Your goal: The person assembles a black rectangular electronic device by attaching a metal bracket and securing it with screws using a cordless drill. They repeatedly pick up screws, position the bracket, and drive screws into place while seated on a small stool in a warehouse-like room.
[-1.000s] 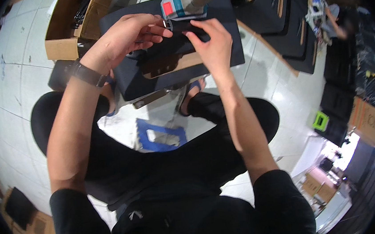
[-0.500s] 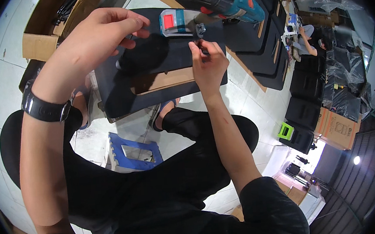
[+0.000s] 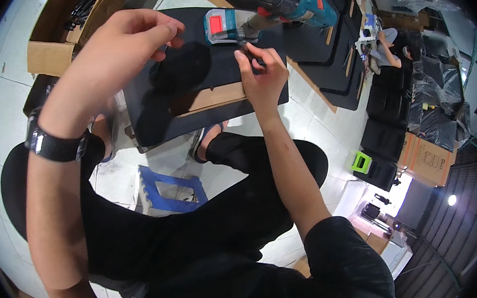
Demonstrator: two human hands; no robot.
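Note:
A black panel (image 3: 209, 72) with a bare wooden strip (image 3: 214, 98) lies in front of my knees. My right hand (image 3: 263, 76) rests on its right part, with thumb and fingers pinched on a small dark part (image 3: 245, 49). My left hand (image 3: 122, 51), with a dark watch on the wrist, hovers over the panel's left end and casts a shadow on it. Its thumb and forefinger are pressed together; I cannot make out anything between them. A teal cordless drill (image 3: 285, 0) lies on the panel just beyond my right hand, its battery (image 3: 223, 25) beside my fingertips.
A small blue stool (image 3: 168, 189) stands between my legs on the pale tiled floor. An open cardboard box (image 3: 51, 49) sits at the far left. More black panels (image 3: 327, 56) lie to the right, where another person (image 3: 385, 45) sits. A green object (image 3: 360, 162) and a cardboard box (image 3: 432, 157) are further right.
My hands were together on one small part a second ago. The left hand has since drawn away to the left and nearer the camera, while the right stays pinched at the panel by the drill.

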